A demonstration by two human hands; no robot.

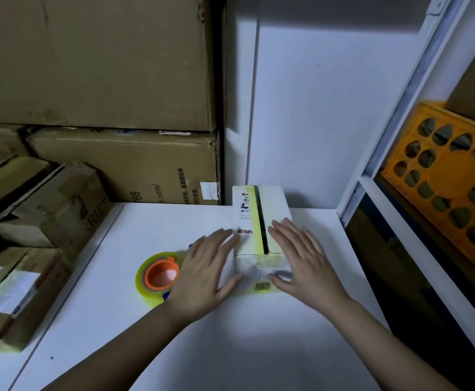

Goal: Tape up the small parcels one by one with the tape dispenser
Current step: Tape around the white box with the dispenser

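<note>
Fingers [222,235] straight on both our hands, left hand [206,273] and right hand [301,258] pressing the parcel [260,218] sides, gripping nothing, dispenser [160,276] beside it on the counter [202,348].

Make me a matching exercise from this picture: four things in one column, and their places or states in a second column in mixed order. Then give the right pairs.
Things:
1. tape dispenser
2. small parcel
3. orange crate
4. left hand

Places or states:
A. on the shelf at the right
B. on the white table, top flaps parted by a dark gap
C. flat against the parcel's left side, fingers straight
D. lying on the table left of the parcel, untouched

Pairs: 1-D, 2-B, 3-A, 4-C. The right hand mirrors the left, on the parcel's right side.
</note>
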